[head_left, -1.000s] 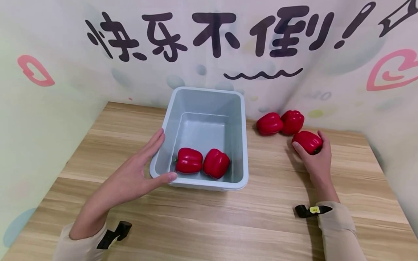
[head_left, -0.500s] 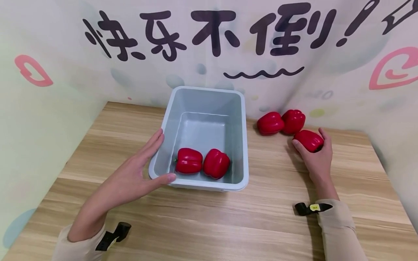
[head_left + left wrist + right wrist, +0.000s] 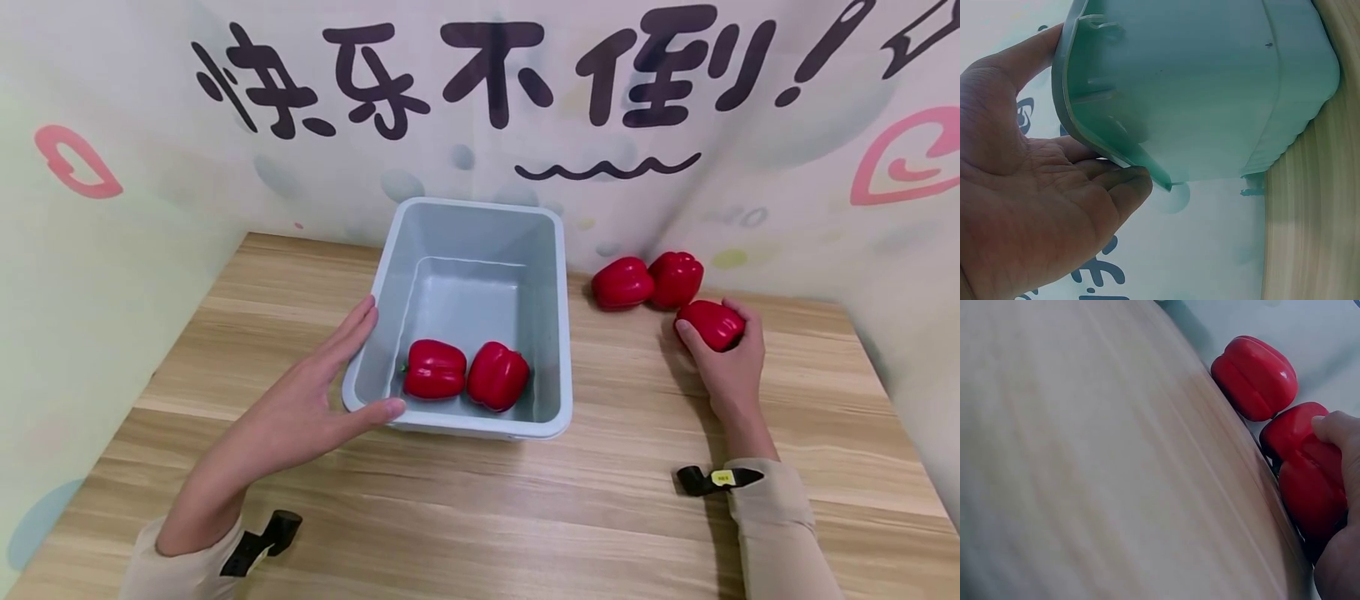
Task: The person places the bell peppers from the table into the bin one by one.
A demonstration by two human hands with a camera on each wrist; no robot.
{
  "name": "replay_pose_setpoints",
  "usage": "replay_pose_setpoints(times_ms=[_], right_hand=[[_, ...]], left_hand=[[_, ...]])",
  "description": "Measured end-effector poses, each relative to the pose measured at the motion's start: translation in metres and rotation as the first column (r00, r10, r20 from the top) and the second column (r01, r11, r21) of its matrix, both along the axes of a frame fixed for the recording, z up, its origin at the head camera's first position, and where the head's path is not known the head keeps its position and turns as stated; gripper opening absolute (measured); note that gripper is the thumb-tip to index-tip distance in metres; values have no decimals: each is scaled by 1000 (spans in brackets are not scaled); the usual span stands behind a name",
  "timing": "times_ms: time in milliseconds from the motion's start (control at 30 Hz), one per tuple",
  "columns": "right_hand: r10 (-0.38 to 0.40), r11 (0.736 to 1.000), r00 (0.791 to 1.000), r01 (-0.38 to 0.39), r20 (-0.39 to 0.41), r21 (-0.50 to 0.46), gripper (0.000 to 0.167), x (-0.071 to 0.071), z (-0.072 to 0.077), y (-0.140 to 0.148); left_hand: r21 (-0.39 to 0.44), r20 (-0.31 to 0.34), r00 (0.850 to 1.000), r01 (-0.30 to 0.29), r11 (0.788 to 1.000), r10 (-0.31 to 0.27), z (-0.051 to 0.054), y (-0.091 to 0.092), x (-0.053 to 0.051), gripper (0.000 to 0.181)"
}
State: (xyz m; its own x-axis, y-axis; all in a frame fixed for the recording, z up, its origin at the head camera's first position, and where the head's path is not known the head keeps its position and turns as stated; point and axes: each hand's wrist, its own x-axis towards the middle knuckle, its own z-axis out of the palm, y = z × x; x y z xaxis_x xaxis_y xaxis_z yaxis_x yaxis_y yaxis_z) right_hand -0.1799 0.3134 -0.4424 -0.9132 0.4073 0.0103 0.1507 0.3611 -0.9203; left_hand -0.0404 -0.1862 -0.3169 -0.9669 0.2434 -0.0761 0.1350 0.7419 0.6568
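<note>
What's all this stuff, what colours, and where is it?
Table: 1, brown, at the bottom
Patterned backdrop: 1, pale, behind the table
Writing: 1 line, black, on the backdrop
Hearts: 2, pink, on the backdrop
Bin: 1, pale blue, on the table
Peppers inside: 2, red, bin's near end
Peppers at back: 2, red, table's far edge
Held pepper: 1, red, right of the bin
Wrist devices: 2, black, both wrists
Sleeves: 2, beige, both arms
Left hand: 1, on bin's rim
Right hand: 1, holding one pepper
</note>
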Motion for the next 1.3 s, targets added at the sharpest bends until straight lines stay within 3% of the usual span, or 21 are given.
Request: replay_pose_setpoints(times_ms=[500,833,1300], right_hand=[[9,998,998,-14,66,67,77,12,20,0],[57,995,998,-58,21,77,78,24,38,-9],[126,983,992,-124,-7,136,78,36,43,-26]], left_hand=[[-3,1,1000,10,1000,-10,0,1,-1,105],[-2,-18,1000,21,1000,-21,-2,1,0,105],[0,-19,999,25,1000,-25,-2,1,0,104]])
